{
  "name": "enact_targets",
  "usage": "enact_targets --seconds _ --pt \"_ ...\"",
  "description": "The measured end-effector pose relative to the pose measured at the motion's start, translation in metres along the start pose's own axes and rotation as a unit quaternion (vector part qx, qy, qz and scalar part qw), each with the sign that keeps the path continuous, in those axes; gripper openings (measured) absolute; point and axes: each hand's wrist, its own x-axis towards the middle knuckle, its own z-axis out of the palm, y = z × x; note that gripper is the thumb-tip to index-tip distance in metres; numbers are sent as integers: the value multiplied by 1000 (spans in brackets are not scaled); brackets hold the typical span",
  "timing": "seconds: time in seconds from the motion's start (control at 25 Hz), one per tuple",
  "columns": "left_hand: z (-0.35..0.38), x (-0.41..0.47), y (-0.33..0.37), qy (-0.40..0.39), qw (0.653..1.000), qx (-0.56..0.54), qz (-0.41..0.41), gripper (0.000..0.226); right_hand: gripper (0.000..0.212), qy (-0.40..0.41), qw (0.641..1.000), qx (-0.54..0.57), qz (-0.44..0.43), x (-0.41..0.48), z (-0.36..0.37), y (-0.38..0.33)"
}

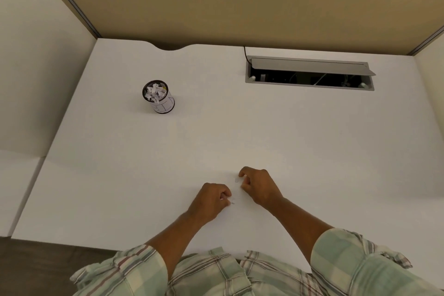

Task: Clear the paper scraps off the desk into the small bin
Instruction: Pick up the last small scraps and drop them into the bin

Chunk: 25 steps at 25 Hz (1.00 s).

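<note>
While both hands pinch scraps — bin [158, 98] stands far-left of them.
Left hand [211, 199] nips scrap [231, 200]; right hand [258, 187] nips scrap [236, 180] — on desk [312, 151].

I see both forearms reaching forward, sleeves rolled above the elbows. My left hand [212, 199] is curled, fingertips pinched together. My right hand [258, 186], just beside it, is curled and pinching too.

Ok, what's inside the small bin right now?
The small bin holds crumpled white paper scraps, piled near its rim. Whatever lies beneath them is covered.
</note>
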Motion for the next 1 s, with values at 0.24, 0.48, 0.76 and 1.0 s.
enact_targets --seconds 0.24,0.48,0.76,1.0 --pt "16 -6 8 12 1000 5 -20 36 23 -30 997 -73 -3 10 8 -14" --pt "21 -2 13 0 998 64 -8 22 15 -35 986 -162 -14 9 11 -18" --pt "0 -2 10 59 997 19 -38 17 17 -24 996 -74 42 13 4 -24" --pt "-77 10 -3 147 984 -67 -71 14 28 25 995 68 62 34 -10 -69"
